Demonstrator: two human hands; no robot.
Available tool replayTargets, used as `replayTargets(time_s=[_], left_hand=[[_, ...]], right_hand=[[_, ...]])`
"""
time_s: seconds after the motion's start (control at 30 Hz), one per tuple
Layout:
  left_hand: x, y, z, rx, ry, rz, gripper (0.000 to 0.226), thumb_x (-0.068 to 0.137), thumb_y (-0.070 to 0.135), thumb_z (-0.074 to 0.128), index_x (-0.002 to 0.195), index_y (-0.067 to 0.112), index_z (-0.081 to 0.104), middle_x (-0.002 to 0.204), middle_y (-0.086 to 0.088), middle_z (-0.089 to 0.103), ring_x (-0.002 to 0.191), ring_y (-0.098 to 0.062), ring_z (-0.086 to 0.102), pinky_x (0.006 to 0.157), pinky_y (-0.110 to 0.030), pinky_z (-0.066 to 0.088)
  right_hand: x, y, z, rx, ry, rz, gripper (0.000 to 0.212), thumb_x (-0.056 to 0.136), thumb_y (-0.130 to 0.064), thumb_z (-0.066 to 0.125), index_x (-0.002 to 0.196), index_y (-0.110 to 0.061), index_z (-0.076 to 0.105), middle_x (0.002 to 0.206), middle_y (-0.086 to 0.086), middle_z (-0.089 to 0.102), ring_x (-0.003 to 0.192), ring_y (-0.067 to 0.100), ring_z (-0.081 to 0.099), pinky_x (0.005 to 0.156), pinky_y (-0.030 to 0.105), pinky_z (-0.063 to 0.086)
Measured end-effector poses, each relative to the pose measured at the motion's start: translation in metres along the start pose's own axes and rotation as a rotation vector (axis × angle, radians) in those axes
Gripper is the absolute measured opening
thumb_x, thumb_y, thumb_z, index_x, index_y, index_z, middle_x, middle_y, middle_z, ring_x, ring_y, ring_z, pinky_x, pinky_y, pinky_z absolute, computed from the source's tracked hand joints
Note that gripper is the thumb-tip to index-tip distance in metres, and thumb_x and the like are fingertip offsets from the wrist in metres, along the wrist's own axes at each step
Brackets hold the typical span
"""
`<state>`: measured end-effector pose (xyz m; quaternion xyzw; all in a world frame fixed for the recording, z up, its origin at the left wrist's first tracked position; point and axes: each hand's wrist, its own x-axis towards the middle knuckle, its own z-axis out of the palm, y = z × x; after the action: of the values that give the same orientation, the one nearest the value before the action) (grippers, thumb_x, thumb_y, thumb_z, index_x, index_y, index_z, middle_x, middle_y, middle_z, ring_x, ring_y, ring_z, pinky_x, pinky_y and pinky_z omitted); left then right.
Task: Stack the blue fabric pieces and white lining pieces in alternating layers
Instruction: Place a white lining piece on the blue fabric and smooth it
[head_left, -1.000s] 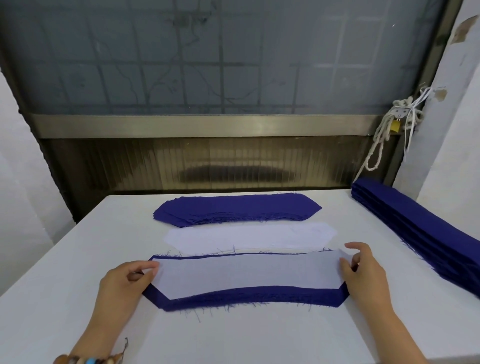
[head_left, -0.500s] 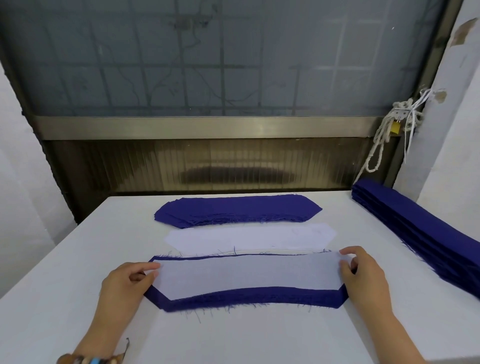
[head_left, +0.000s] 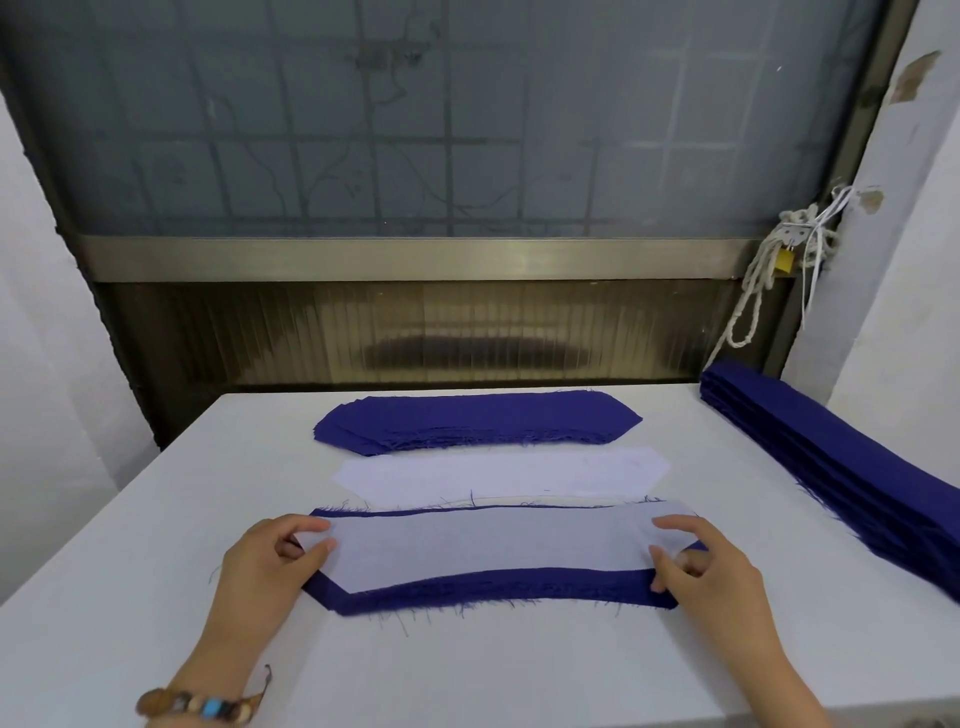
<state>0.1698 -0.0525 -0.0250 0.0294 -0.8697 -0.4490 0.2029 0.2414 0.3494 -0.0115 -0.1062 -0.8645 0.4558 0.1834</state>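
Note:
A white lining piece (head_left: 483, 545) lies on top of a blue fabric piece (head_left: 498, 592) at the near middle of the table; the blue shows along its near edge and at both ends. My left hand (head_left: 270, 566) pinches the lining's left end between thumb and fingers. My right hand (head_left: 706, 566) pinches its right end the same way. Behind them lies a stack of white lining pieces (head_left: 498, 475), and behind that a pile of blue fabric pieces (head_left: 478, 421).
A long stack of folded blue fabric (head_left: 841, 467) runs along the right side of the white table (head_left: 156, 545). A window with a metal sill and a rope bundle (head_left: 779, 265) stand behind the table's far edge. A white wall is at the right.
Both hands have shifted slightly inward over the ends of the lining, and the lining's far edge now sits closer to the blue piece's far edge.

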Motion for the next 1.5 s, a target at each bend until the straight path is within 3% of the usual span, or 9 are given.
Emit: replayTargets(time_s=[0.23, 0.5, 0.63, 0.73, 0.8, 0.93, 1.1, 1.3, 1.5], left_hand=[[0.001, -0.002, 0.001, -0.004, 0.004, -0.012, 0.019, 0.08, 0.01, 0.077, 0.081, 0.028, 0.073, 0.076, -0.002, 0.064, 0.067, -0.017, 0.06, 0.061, -0.003, 0.041], [0.001, -0.007, 0.002, 0.002, 0.035, 0.002, 0.032, 0.085, -0.003, 0.066, 0.08, 0.029, 0.071, 0.078, -0.001, 0.06, 0.069, -0.019, 0.058, 0.064, -0.003, 0.041], [0.001, -0.008, 0.001, 0.042, 0.074, 0.001, 0.033, 0.085, -0.005, 0.064, 0.083, 0.027, 0.071, 0.077, -0.001, 0.056, 0.068, -0.018, 0.055, 0.066, -0.002, 0.04], [0.002, -0.004, -0.003, 0.06, 0.077, -0.017, 0.034, 0.085, -0.008, 0.061, 0.086, 0.024, 0.071, 0.077, -0.003, 0.054, 0.069, -0.015, 0.054, 0.066, -0.001, 0.039], [0.005, 0.004, -0.007, 0.047, 0.076, -0.032, 0.035, 0.087, -0.007, 0.059, 0.089, 0.026, 0.07, 0.081, -0.005, 0.052, 0.072, -0.014, 0.053, 0.066, -0.009, 0.041], [0.025, 0.034, -0.011, 0.028, 0.08, 0.021, 0.025, 0.091, 0.003, 0.061, 0.097, 0.025, 0.07, 0.087, -0.002, 0.055, 0.076, -0.013, 0.052, 0.065, -0.016, 0.039], [0.06, 0.079, 0.022, -0.015, -0.047, 0.191, 0.02, 0.091, 0.011, 0.063, 0.097, 0.028, 0.07, 0.091, 0.006, 0.062, 0.08, -0.007, 0.056, 0.065, -0.009, 0.043], [0.098, 0.094, 0.099, 0.051, -0.323, 0.149, 0.007, 0.091, 0.018, 0.065, 0.092, 0.023, 0.07, 0.084, 0.002, 0.068, 0.078, -0.013, 0.062, 0.067, -0.019, 0.05], [0.1, 0.072, 0.138, 0.152, -0.439, 0.178, 0.016, 0.091, 0.028, 0.066, 0.107, 0.026, 0.066, 0.087, 0.006, 0.059, 0.079, -0.008, 0.056, 0.069, -0.013, 0.043]], right_hand=[[0.002, -0.004, 0.006, -0.214, 0.044, 0.034, 0.017, 0.086, -0.015, 0.062, 0.089, -0.032, 0.059, 0.04, -0.002, 0.038, 0.047, 0.016, 0.04, 0.052, 0.026, 0.035], [0.002, -0.003, 0.008, -0.217, 0.146, 0.055, 0.01, 0.086, -0.014, 0.063, 0.084, -0.024, 0.061, 0.038, -0.007, 0.039, 0.047, 0.017, 0.044, 0.049, 0.027, 0.036], [0.003, -0.004, 0.009, -0.304, 0.199, 0.085, 0.007, 0.087, -0.02, 0.06, 0.086, -0.026, 0.059, 0.071, -0.003, 0.052, 0.062, 0.016, 0.053, 0.056, 0.031, 0.04], [0.008, -0.003, 0.008, -0.462, 0.242, 0.069, 0.006, 0.086, -0.017, 0.057, 0.085, -0.023, 0.057, 0.077, -0.002, 0.047, 0.064, 0.021, 0.051, 0.059, 0.033, 0.043], [0.018, -0.005, 0.006, -0.511, 0.24, 0.051, 0.006, 0.086, -0.014, 0.056, 0.087, -0.021, 0.057, 0.079, 0.001, 0.046, 0.064, 0.023, 0.05, 0.06, 0.035, 0.044], [0.055, -0.016, 0.008, -0.401, 0.136, -0.018, 0.01, 0.09, -0.013, 0.057, 0.088, -0.023, 0.055, 0.083, -0.002, 0.048, 0.065, 0.013, 0.051, 0.061, 0.031, 0.044], [0.103, -0.043, 0.043, -0.316, -0.096, -0.153, 0.014, 0.092, -0.013, 0.06, 0.095, -0.026, 0.057, 0.088, -0.007, 0.053, 0.073, 0.006, 0.053, 0.06, 0.008, 0.037], [0.14, -0.07, 0.101, -0.2, -0.366, -0.286, 0.014, 0.092, -0.012, 0.061, 0.099, -0.024, 0.061, 0.09, -0.004, 0.058, 0.076, 0.007, 0.054, 0.068, 0.013, 0.045], [0.154, -0.058, 0.136, -0.192, -0.48, -0.29, 0.011, 0.089, -0.021, 0.066, 0.099, -0.025, 0.063, 0.082, -0.008, 0.056, 0.067, 0.004, 0.05, 0.065, 0.013, 0.042]])
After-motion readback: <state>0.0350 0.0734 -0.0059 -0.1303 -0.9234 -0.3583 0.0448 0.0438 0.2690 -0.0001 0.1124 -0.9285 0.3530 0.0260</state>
